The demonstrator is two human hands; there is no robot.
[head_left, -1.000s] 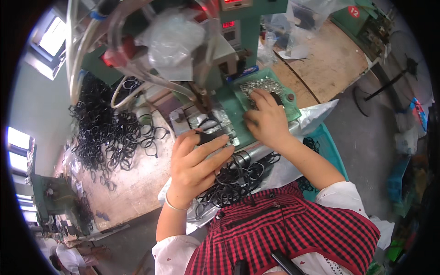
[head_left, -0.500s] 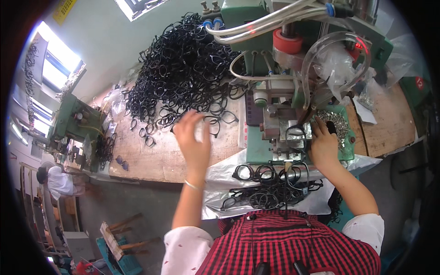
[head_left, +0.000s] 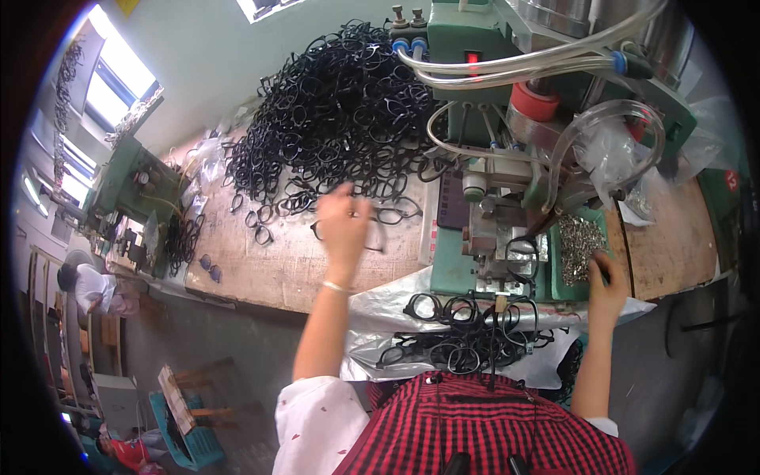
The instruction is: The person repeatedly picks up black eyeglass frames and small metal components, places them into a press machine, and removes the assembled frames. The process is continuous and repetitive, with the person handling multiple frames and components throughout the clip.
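Observation:
At the near edge of a big pile of black eyeglass frames [head_left: 332, 119], my left hand [head_left: 345, 229] is closed, slightly blurred, with a black eyeglass frame [head_left: 378, 237] showing at its sides. My right hand [head_left: 606, 291] is curled beside the green tray [head_left: 603, 226] of small metal parts [head_left: 580, 244]. A small black thing [head_left: 606, 274] shows at its fingers; I cannot make out what it is. Another black eyeglass frame [head_left: 522, 252] sits at the metal fixture of the green machine [head_left: 463, 261], with neither hand on it.
Several black frames [head_left: 451, 348] lie on silver sheeting [head_left: 364, 324] in front of me. Clear hoses [head_left: 538, 67] loop over the machine. Two dark lenses [head_left: 210, 267] lie on the wooden table [head_left: 261, 281]. A second green machine [head_left: 127, 182] and a person [head_left: 95, 289] are at far left.
My right hand has left the machine fixture and moved right and nearer, to the tray's side. My left hand, open before, has closed at the pile's edge. The view has shifted slightly.

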